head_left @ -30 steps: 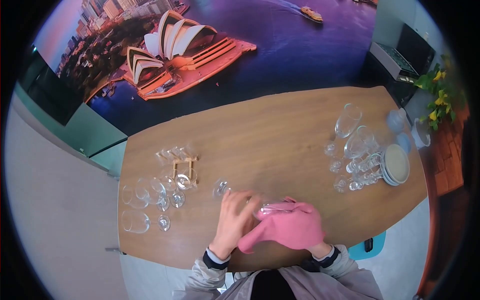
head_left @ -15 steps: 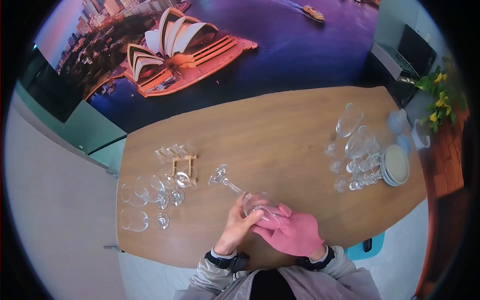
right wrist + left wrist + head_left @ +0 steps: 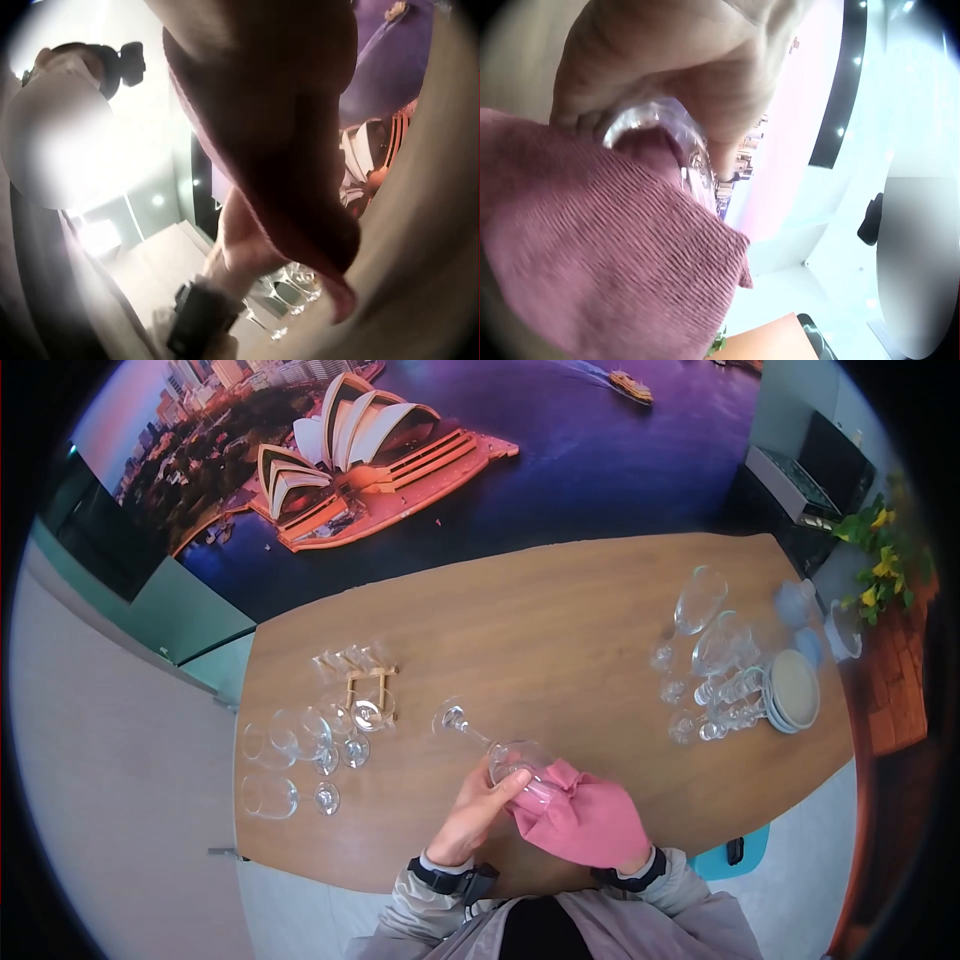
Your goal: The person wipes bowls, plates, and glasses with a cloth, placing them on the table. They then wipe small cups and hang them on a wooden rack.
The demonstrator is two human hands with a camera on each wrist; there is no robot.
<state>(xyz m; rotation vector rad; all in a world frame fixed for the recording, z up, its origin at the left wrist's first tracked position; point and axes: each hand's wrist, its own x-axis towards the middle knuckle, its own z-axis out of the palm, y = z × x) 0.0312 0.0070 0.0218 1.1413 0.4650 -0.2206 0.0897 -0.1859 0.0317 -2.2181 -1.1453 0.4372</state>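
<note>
A stemmed glass (image 3: 512, 758) is tilted above the table's near half, its foot pointing to the upper left and its mouth toward the pink cloth (image 3: 585, 822). My left hand (image 3: 474, 812) grips its bowl, thumb on the near side. The cloth covers most of my right hand (image 3: 632, 860), and part of it lies at and inside the glass's mouth. In the left wrist view the left hand (image 3: 682, 60) curls round the rim, with ribbed cloth (image 3: 622, 240) against it. How the right fingers lie under the cloth is hidden.
Several stemmed glasses (image 3: 270, 798) and a small wooden rack (image 3: 372, 672) stand on the table's left. More glassware (image 3: 700, 600) and stacked pale dishes (image 3: 795, 690) are at its right end. A teal seat (image 3: 735, 852) shows beyond the near edge.
My left hand has turned from beside the glass to a grip round its bowl. The glass's foot has shifted, and the cloth has moved down and bunched at the mouth.
</note>
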